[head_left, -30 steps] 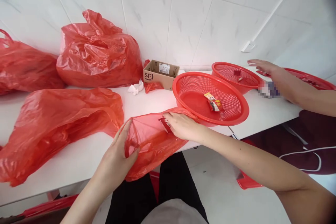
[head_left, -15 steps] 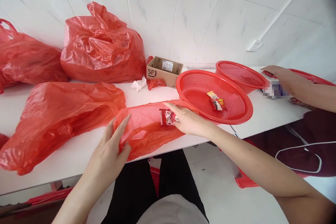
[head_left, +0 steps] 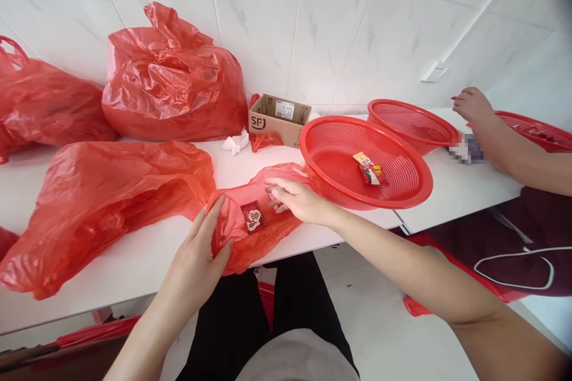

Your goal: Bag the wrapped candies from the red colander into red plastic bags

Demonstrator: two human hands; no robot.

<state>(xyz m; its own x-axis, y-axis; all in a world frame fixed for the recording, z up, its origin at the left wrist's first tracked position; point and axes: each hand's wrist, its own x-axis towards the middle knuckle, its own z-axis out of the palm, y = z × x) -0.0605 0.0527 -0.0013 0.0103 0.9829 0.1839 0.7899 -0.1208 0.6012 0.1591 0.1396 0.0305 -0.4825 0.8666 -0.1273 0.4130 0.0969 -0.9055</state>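
Left hand (head_left: 192, 265) at the left end of the bag (head_left: 268, 245), fingers and thumb on either side of a fold, presumably so placed to spread and steady the thin film. Whether clamped or merely resting: cannot tell. Right hand (head_left: 310, 205) over the right part of the bag, fingers loosely bent and apart, nothing visibly grasped; set off from the packet (head_left: 253, 217), perhaps to avoid disturbing it. Packet dark red with pale print, between both hands, flat on the pink film.

Containers, as found. Bag: red, crumpled, at the near edge of the table (head_left: 129, 262). At its right end, large basket (head_left: 404, 181), perforated; inside, yellow packet (head_left: 363, 159) and red-and-yellow packet (head_left: 372, 175), touching. Position convenient to the right hand, in all likelihood. Behind, small basket (head_left: 388, 113). Far right, third basket (head_left: 534, 119), with red items inside, near a co-worker's hand (head_left: 473, 104).

By the wall, box (head_left: 274, 132), open at the top, tissue (head_left: 235, 141) and red scrap (head_left: 266, 141) in front. Further left, full bag (head_left: 174, 89), bulging, top gathered upright; beyond, looped bag (head_left: 53, 101). In front of both, slack bag (head_left: 120, 184), loosely spread.
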